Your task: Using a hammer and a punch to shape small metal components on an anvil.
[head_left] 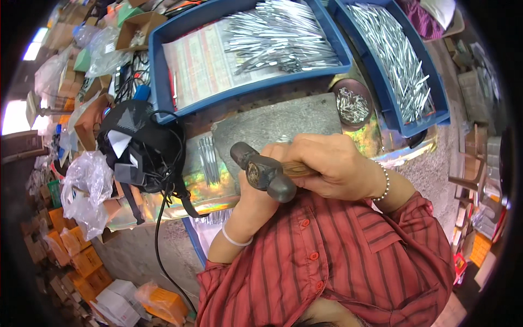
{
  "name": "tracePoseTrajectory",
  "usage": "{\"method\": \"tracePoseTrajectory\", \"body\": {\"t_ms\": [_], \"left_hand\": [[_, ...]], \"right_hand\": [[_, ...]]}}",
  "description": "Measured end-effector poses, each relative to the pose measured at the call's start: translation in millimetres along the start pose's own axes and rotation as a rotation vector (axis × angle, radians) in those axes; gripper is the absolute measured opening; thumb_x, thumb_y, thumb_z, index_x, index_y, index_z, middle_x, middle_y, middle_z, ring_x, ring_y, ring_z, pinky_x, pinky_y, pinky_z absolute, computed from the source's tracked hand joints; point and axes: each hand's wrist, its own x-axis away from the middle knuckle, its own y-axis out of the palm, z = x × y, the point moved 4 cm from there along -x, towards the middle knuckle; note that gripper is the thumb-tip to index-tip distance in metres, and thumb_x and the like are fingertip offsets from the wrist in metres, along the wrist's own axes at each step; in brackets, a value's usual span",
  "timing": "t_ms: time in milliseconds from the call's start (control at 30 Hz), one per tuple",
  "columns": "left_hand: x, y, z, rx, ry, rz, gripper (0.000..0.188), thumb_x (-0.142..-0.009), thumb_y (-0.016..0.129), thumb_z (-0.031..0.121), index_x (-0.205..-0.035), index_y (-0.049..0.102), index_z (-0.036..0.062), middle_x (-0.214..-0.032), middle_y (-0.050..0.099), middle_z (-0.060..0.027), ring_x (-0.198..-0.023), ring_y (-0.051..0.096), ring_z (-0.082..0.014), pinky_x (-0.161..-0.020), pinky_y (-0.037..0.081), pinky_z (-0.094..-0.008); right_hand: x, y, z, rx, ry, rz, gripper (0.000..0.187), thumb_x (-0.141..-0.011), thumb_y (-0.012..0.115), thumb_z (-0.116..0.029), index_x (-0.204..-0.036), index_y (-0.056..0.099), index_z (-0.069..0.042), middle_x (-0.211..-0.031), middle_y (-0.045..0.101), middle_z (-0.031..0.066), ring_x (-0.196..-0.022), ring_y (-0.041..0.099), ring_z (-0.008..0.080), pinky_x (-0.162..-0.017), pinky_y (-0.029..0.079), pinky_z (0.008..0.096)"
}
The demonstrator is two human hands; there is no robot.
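Observation:
My right hand (332, 163) is closed round the wooden handle of a ball-peen hammer (265, 177), whose dark metal head is raised in front of my chest. Under that head, my left hand (256, 196) rests at the near edge of a worn grey slab (278, 117); the hammer and my right hand hide its fingers. A few tiny shiny bits show on the slab just beyond my hands. Left of the slab lies a small bunch of slim metal pieces (208, 161). A round brown dish (370, 111) of small metal parts stands at its right.
Beyond the slab sits a wide blue tray (250, 85) with a heap of slim metal pieces; a narrower blue bin (403, 128) holds more at the right. A black bag (144, 136) with a cable (158, 234) crowds the left. Boxes and plastic bags (87, 188) pile up beyond it.

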Motion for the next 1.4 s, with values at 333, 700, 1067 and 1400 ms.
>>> {"method": "tracePoseTrajectory", "body": {"t_ms": [333, 700, 1067, 1400], "left_hand": [[7.9, -7.3, -4.8, -0.074, -0.027, 0.02, 0.013, -0.074, 0.063, 0.001, -0.084, 0.056, 0.0055, -0.076, 0.059, -0.0102, -0.065, 0.06, -0.0293, -0.052, 0.047, -0.0355], [2.2, -9.3, -2.5, -0.051, 0.03, 0.067, 0.008, -0.077, 0.06, 0.007, -0.081, 0.052, 0.0073, -0.073, 0.056, -0.0107, -0.059, 0.057, -0.0331, -0.045, 0.045, -0.0393], [-0.1, -7.9, -1.9, -0.068, 0.022, 0.039, 0.008, -0.077, 0.059, 0.005, -0.081, 0.053, 0.0075, -0.072, 0.055, -0.0112, -0.057, 0.057, -0.0333, -0.045, 0.045, -0.0395], [2.2, -10.7, 1.4, -0.082, 0.034, 0.056, 0.009, -0.078, 0.059, 0.009, -0.078, 0.05, 0.0078, -0.071, 0.055, -0.0104, -0.057, 0.057, -0.0332, -0.044, 0.044, -0.0402]], "right_hand": [[37.3, -34.8, -27.4, -0.111, 0.547, 0.077, 0.039, -0.081, 0.06, -0.006, -0.117, 0.045, -0.002, -0.092, 0.057, 0.0117, -0.076, 0.058, 0.018, -0.067, 0.046, 0.0283], [35.8, -29.3, -54.4, 0.308, 0.323, -0.043, 0.048, -0.078, 0.061, 0.002, -0.123, 0.045, 0.001, -0.093, 0.059, 0.0147, -0.077, 0.059, 0.0244, -0.067, 0.047, 0.0292], [35.2, -25.9, -50.7, 0.383, 0.232, -0.12, 0.055, -0.077, 0.06, 0.003, -0.127, 0.04, 0.001, -0.078, 0.052, 0.0125, -0.061, 0.053, 0.0255, -0.051, 0.044, 0.034], [37.1, -28.6, -63.3, 0.439, 0.328, -0.146, 0.052, -0.079, 0.057, 0.002, -0.127, 0.04, 0.0, -0.099, 0.058, 0.0183, -0.083, 0.06, 0.0294, -0.069, 0.049, 0.0332]]}}
